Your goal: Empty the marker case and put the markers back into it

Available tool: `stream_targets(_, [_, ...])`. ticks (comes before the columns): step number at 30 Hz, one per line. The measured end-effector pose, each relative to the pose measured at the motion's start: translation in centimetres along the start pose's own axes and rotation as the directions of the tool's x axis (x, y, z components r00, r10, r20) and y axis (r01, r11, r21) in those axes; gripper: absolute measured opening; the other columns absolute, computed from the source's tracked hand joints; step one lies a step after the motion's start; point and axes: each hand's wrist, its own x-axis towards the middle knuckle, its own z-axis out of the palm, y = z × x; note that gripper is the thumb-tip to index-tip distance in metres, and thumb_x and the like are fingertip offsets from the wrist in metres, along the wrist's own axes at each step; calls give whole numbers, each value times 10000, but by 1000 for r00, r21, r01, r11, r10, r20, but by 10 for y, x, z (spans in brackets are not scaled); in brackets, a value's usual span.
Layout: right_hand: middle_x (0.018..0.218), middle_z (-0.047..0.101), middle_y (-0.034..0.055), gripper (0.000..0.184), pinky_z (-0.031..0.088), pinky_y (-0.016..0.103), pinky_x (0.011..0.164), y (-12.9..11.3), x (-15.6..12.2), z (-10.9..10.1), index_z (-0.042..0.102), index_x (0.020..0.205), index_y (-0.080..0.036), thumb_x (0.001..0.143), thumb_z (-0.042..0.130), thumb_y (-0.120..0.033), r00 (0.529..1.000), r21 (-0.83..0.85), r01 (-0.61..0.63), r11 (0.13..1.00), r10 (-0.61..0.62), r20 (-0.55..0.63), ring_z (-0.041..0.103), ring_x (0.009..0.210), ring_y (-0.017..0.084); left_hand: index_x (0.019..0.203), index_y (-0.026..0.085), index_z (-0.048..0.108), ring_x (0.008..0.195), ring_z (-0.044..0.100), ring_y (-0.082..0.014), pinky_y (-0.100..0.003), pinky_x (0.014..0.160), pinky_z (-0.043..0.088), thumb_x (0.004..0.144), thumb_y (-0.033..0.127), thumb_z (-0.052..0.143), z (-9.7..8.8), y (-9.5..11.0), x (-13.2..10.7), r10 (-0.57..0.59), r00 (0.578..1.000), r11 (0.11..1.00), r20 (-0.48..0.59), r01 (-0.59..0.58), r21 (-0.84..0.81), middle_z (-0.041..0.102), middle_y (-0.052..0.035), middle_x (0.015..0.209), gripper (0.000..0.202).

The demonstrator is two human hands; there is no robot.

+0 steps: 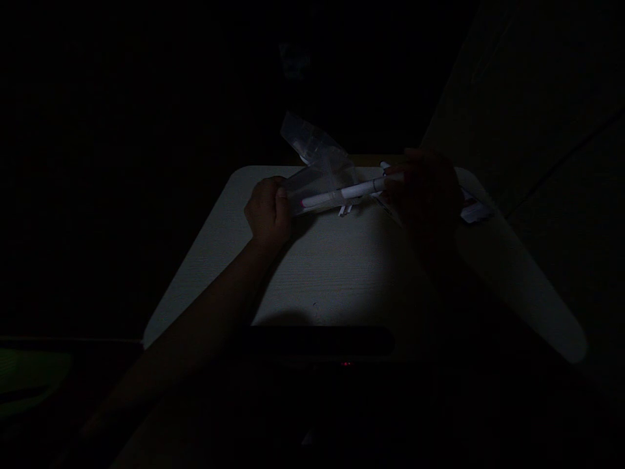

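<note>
Very dim room, only the middle of the frame lit. Left hand [267, 212] sits at the near-left part of a pale, wood-grain tabletop with rounded corners [332, 273], fingers curled tight round a bunched end of a thin clear plastic bag [319, 172], so that grip is closed on the film, w/ the bag's loose upper flap standing up past the far table edge. Right hand [424, 195] is badly underexposed, a dark shape at the right; its fingers look closed round the right end of a slim white marker pen w/ a pink band at its tip [349, 194], though the exact finger placement is hard to make out. Pen lies roughly level between the hands, its pink end by the left hand and seemingly inside or behind the clear film, can't say which for sure. Small white bits [345, 210] show just under the bag, and a white-and-dark packet [473, 212] lies at the right table edge, near the right hand. Dark bar-shaped object [317, 342] w/ a tiny red light [346, 363] sits at the near edge. Risks: slick film could slip from the LH if pulled hard, pen could roll off the table if dropped, small white bits could get swept off by the bag, and poor light makes all of it easy to misjudge.
</note>
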Motion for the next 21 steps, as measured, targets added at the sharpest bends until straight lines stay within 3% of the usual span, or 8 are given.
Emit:
stream_targets(7, [1006,703,24,323,556,258,798,-7,-1,0,566,1091,-228,801,690,-158,1000,-35,18,999,-19,-20,662,900,117,1056,134,599,980,634,-233,-390,849,460,959,649,99,1,-3,1,-10,1000,1000,14,10,-7,666,-132,989,723])
stream_targets(11, [1026,689,35,303,552,279,817,-6,-1,-1,553,1100,-243,825,663,-182,1000,-80,10,997,-9,10,651,904,125,1066,112,604,978,629,-254,-414,832,463,978,592,103,1,-2,1,15,1000,1000,9,-15,3,672,-161,1004,699])
stream_targets(16, [972,704,-2,272,570,295,774,-3,1,-2,587,1064,-254,810,675,-218,997,-118,79,990,-80,-9,669,871,130,1051,164,603,975,633,-252,-405,844,449,960,631,116,2,-4,0,15,1000,1000,2,-15,-17,666,-138,981,680])
stream_targets(21, [973,697,12,251,584,328,765,-4,0,-1,597,1069,-243,829,658,-286,999,-112,54,992,-53,10,675,875,154,1063,169,594,983,623,-249,-412,852,439,961,624,115,1,-2,0,14,999,1000,30,-13,-12,659,-132,992,669])
